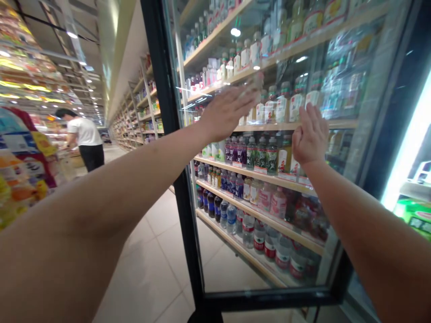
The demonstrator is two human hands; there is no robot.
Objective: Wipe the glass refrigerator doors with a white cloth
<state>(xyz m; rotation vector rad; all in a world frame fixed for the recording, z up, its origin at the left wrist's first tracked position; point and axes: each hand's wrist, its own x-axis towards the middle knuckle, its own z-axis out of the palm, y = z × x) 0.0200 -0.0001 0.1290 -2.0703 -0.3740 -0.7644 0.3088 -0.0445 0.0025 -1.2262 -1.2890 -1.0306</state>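
A glass door (256, 273) in a dark frame stands swung open before me, and both my arms reach out to it. My left hand (232, 110) lies across the upper middle of the pane, palm toward the glass and fingers stretched out; its fingertips are a little blurred. To its right and slightly lower, my right hand (311, 134) is raised with its fingers up and its palm facing the pane. Neither hand holds anything. Whether the palms press on the glass or hover just off it, I cannot tell.
Through the glass show wooden shelves (259, 206) of bottled drinks (261, 152). A lit cooler interior (409, 148) is at the right edge. On the left, a person in a white shirt (89, 132) bends near colourful packages (27, 166). Pale floor tiles (151, 251) run along the aisle.
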